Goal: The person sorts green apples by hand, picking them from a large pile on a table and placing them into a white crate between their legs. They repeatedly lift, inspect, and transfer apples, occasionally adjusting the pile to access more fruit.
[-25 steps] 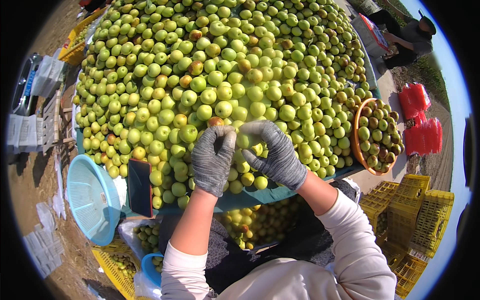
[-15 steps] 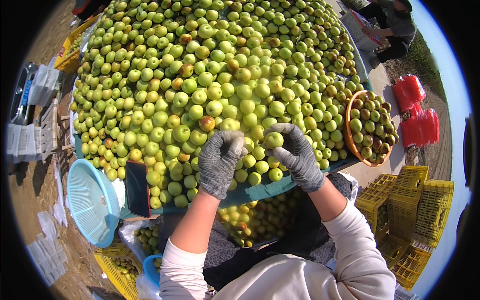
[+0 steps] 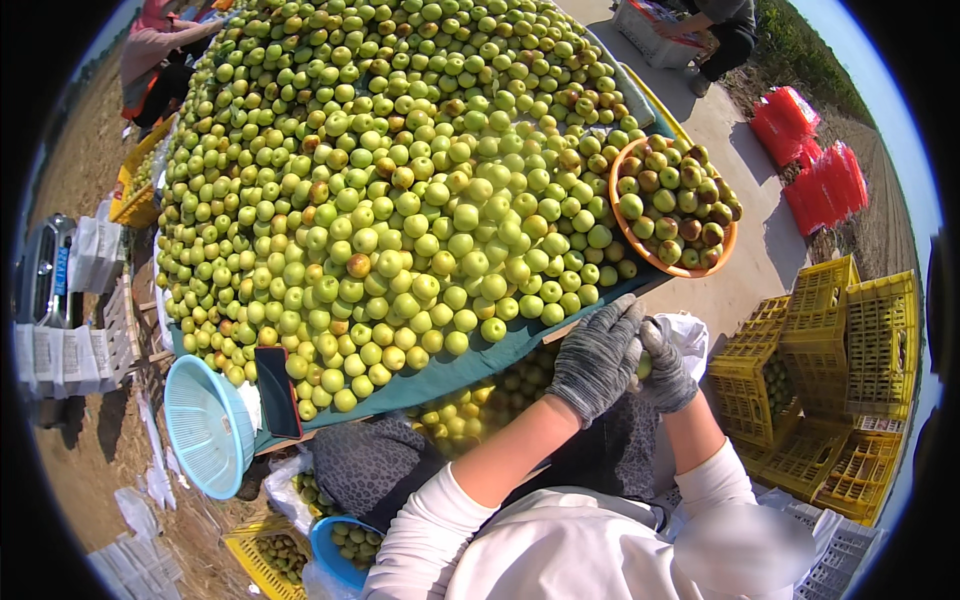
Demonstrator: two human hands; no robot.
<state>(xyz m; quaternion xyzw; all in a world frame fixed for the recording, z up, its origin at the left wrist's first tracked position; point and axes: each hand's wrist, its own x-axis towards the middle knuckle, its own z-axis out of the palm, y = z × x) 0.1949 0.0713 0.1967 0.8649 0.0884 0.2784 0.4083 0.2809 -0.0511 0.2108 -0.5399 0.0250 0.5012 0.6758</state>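
Observation:
Both of my hands wear grey gloves and meet just past the table's front edge, below the orange bowl. My right hand [image 3: 665, 368] is closed on a green jujube [image 3: 643, 366], which shows only in part between the hands. Against it rests my left hand [image 3: 598, 358], fingers pressed together and curled; whatever they hold is hidden. A broad heap of green jujubes [image 3: 400, 230], some with brown-red patches, covers the table. The orange bowl [image 3: 622, 215] at the heap's right corner holds browner jujubes.
A dark phone [image 3: 277, 392] and a light-blue basket [image 3: 185, 410] sit at the front left. Yellow crates [image 3: 815, 350] are stacked at right, near red bags [image 3: 825, 190]. More jujubes [image 3: 465, 415] lie below the table edge. Other people [image 3: 730, 30] are beyond the table.
My hands have moved from over the heap to the right, past the table edge, and come together. The view has shifted, bringing the orange bowl nearer the middle.

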